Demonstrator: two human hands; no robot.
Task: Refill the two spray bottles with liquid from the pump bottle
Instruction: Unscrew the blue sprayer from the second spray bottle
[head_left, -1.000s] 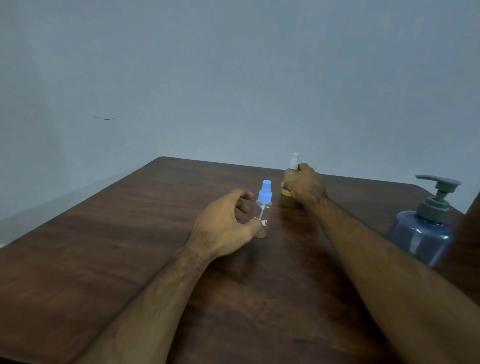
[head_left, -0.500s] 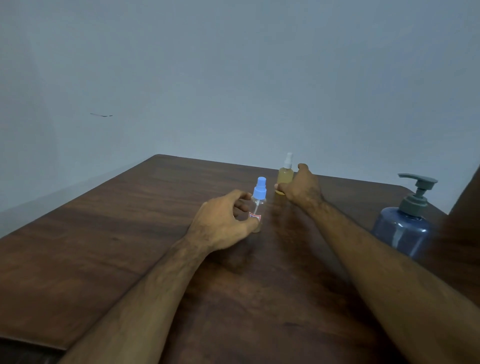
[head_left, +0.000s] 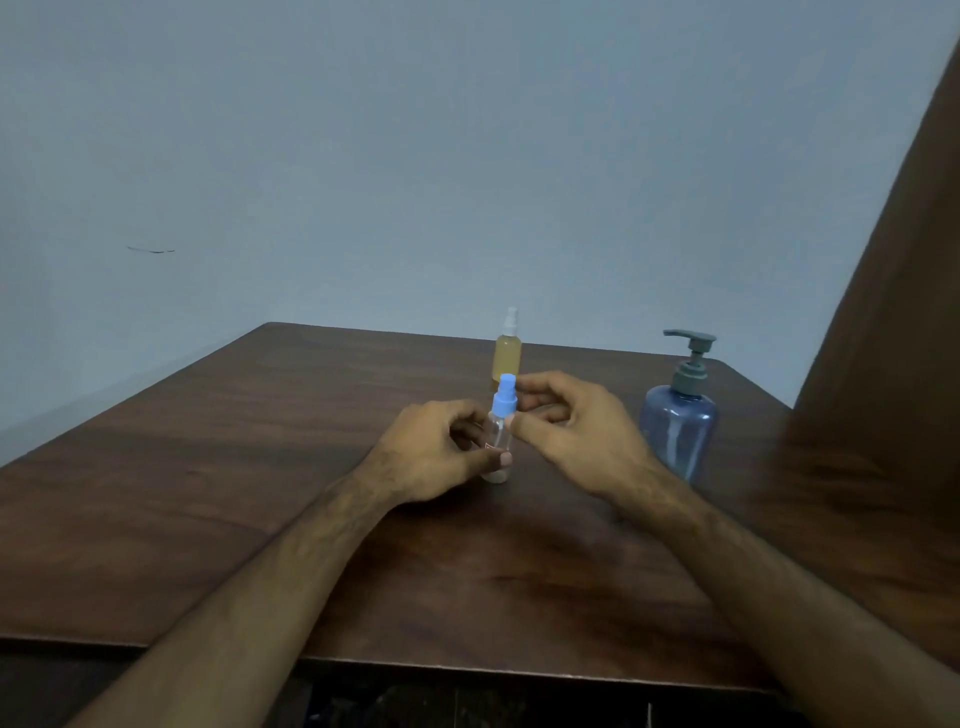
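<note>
While my left hand (head_left: 436, 452) is clamping the clear spray bottle (head_left: 497, 447) upright on the table (head_left: 208, 467), my right hand (head_left: 566, 431) is pinching toward its blue cap (head_left: 505, 399). Behind stands the amber spray bottle (head_left: 507, 356), right of it the pump bottle (head_left: 678, 415). I'm judging a hard twist could tip this light bottle.

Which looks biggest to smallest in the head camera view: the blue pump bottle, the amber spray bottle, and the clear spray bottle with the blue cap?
1. Blue translucent pump bottle with grey pump, clearly largest.
2 and 3. Amber spray bottle with white nozzle and clear spray bottle with blue cap: similar; the clear one sits nearer and partly hidden, so unranked.
</note>
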